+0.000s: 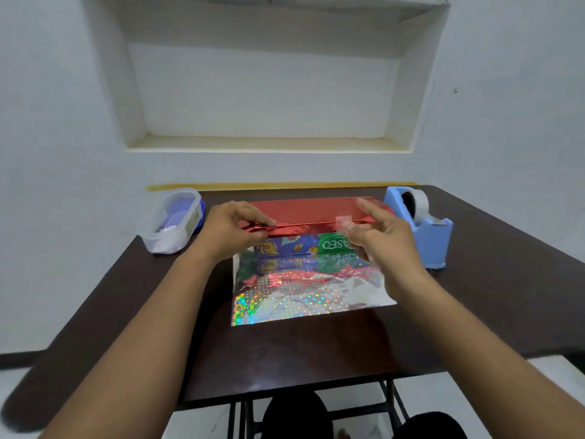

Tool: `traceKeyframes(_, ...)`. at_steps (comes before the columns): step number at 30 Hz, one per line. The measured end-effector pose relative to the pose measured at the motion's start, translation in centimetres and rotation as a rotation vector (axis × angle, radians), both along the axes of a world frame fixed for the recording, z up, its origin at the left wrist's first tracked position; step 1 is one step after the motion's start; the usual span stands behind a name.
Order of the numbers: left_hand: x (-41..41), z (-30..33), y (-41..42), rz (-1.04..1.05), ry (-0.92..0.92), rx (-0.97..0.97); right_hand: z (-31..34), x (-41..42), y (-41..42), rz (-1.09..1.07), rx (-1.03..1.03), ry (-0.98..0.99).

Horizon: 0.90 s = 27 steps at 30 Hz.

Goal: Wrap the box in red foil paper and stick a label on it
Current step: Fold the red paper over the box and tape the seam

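Note:
A box [299, 245] with a purple and green printed side lies across the middle of the dark table. Red foil paper [304, 212] is folded over its top, and the foil's shiny holographic underside [304, 296] spreads on the table toward me. My left hand [231, 228] presses the folded red edge down at the box's left end. My right hand [376, 236] hovers over the right end and holds a short strip of clear tape [345, 220] between thumb and fingers, touching the foil edge.
A blue tape dispenser [421, 226] with a white roll stands at the right, just behind my right hand. A clear plastic container [172, 220] with purple contents sits at the table's [490, 312] left edge. A white wall niche [266, 90] is behind.

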<state>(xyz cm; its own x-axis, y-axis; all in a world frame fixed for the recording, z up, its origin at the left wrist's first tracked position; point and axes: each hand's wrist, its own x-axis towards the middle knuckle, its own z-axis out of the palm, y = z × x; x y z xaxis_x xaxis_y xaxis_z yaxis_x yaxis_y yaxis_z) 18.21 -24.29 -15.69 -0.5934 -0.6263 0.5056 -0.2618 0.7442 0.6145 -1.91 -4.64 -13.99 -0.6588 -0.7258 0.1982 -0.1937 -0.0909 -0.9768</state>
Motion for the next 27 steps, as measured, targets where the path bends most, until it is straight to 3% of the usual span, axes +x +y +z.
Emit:
traceKeyframes(10, 0.6, 0.1, 0.2, -0.007, 0.055, 0.149, -4.0, 6.8, -7.8, -0.083, 0.088, 0.043)
traceKeyframes(27, 0.5, 0.0, 0.0, 0.004, 0.068, 0.155, -3.8, 6.9, -9.9, -0.272, 0.387, 0.397)
